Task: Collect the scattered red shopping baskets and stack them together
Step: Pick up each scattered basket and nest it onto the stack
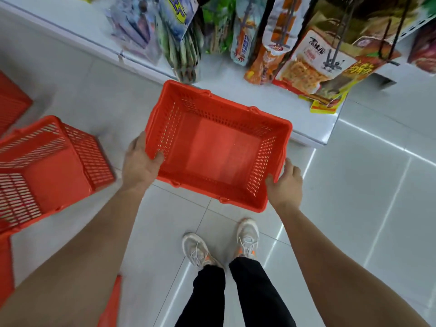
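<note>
I hold an empty red shopping basket (pixel 217 147) upright in front of me, above the floor. My left hand (pixel 141 161) grips its left rim, thumb inside the basket. My right hand (pixel 285 182) grips the right near corner, thumb over the rim. A second red basket (pixel 49 166) lies tipped on its side on the floor to the left. Another red basket (pixel 11 102) shows at the far left edge, and more red plastic (pixel 6 267) sits at the lower left, all only partly in view.
A white shelf base (pixel 313 133) runs along the far side, with hanging snack bags (pixel 304 67) above it. The floor is glossy white tile (pixel 354 208). My feet in pale sneakers (pixel 200 251) stand just below the held basket.
</note>
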Demonstrator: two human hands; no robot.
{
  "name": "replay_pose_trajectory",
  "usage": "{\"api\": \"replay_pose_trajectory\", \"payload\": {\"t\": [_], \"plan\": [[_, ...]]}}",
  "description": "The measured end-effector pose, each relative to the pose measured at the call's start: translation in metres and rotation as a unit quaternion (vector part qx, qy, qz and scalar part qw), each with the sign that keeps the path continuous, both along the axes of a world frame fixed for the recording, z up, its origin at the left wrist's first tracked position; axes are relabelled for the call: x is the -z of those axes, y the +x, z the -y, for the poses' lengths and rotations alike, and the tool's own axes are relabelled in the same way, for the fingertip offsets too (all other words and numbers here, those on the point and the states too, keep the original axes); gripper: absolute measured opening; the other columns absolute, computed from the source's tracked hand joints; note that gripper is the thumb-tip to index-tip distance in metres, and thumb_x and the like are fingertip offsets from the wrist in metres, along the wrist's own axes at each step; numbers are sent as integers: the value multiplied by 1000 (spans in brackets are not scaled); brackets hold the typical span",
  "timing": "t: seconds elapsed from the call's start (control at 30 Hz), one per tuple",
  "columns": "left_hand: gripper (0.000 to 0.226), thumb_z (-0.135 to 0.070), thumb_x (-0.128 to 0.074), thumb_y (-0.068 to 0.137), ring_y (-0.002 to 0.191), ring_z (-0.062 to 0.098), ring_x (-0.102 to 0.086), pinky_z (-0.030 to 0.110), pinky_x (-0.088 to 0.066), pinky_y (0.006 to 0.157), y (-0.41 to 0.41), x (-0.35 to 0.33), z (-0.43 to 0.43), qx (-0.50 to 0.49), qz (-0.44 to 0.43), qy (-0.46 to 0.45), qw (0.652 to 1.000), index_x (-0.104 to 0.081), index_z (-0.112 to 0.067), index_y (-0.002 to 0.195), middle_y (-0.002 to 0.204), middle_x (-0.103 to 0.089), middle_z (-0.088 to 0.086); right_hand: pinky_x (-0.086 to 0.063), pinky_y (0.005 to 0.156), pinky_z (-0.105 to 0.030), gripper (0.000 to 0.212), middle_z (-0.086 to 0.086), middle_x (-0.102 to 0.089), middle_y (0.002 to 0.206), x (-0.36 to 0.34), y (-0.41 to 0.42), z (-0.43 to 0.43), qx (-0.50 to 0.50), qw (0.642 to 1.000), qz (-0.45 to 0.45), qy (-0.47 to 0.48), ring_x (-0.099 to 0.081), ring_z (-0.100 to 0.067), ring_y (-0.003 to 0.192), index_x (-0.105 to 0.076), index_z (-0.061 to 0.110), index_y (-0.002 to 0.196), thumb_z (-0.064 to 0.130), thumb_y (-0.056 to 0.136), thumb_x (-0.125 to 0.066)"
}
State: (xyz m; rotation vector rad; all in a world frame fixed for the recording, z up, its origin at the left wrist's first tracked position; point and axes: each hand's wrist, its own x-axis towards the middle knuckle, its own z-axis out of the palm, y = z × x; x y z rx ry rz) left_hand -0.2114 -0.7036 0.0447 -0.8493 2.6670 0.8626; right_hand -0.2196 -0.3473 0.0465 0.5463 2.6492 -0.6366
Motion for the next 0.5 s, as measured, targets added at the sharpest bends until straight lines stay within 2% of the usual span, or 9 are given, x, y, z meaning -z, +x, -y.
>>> {"api": "replay_pose_trajectory", "payload": {"t": [0.07, 0.17, 0.37, 0.5], "plan": [[71, -37, -67, 85, 130, 32, -49, 43, -41, 106, 18, -26, -5, -8, 24, 5, 1000, -39, -22, 148, 143, -50, 11, -42, 97, -49, 71, -15, -46, 136, -28, -5, 14, -71, 997, 21, 16, -45, -39, 120, -34, 13, 148, 31, 85, -61], [76, -43, -67, 84, 134, 32, -45, 46, -40, 108, 48, -74, -1, -28, 58, -6, 998, -39, -18, 150, 148, -46, 10, -40, 102, -50, 74, -12, -42, 143, -79, -16, 46, -186, 980, 46, 61, -41, -37, 126, -30, 15, 149, 42, 86, -59], [79, -49, -67, 82, 132, 34, -46, 47, -42, 102, 131, -192, 24, -136, 107, -31, 984, -39, -18, 149, 148, -46, 10, -38, 98, -48, 78, -8, -42, 141, -196, -20, 139, -400, 912, 11, 92, -41, -34, 125, -31, 20, 148, 54, 84, -58], [86, -53, -66, 83, 135, 33, -43, 46, -40, 105, 196, -265, 35, -243, 126, -35, 961, -34, -14, 153, 154, -41, 9, -38, 99, -46, 80, -6, -43, 141, -269, -4, 203, -493, 867, -18, 77, -41, -31, 127, -30, 22, 149, 55, 82, -59]]}}
